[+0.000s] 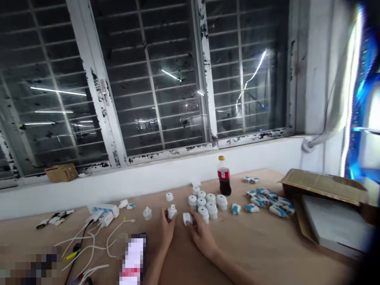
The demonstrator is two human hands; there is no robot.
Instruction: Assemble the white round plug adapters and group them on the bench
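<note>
Phone (pixel 132 259): it lies at 7 o'clock from my hands, its screen lit, on the brown table (pixel 255 241).
Cables (pixel 93 241): white and black ones, tangled at 8 o'clock, beyond the phone's left side.
Right hand (pixel 202 233): almost closed, thumb and fingers pinch one round white piece (pixel 187 219), which I see tilted on its side.
Left hand (pixel 167 227): partly curled, thumb and fingers around a white adapter (pixel 171 212), its narrow part upward.
Loose adapter (pixel 147 213): at 9 to 10 o'clock, near the left hand, apart from it.
Power strip (pixel 104 209): at 9 to 10 o'clock, with plugs in it.
White cluster (pixel 202 203): round pieces stand close together at 1 o'clock.
Small round piece (pixel 169 196): alone, at 12 o'clock.
Blue-and-white pieces (pixel 264 200): scattered at 2 o'clock.
Cardboard box (pixel 323 183): open at 3 o'clock, a flat pale box (pixel 332 223) inside.
Bottle (pixel 224 178): upright at 1 o'clock, dark drink, yellow cap, behind the cluster.
Windows (pixel 166 79): barred, at 12 o'clock, farthest from me.
</note>
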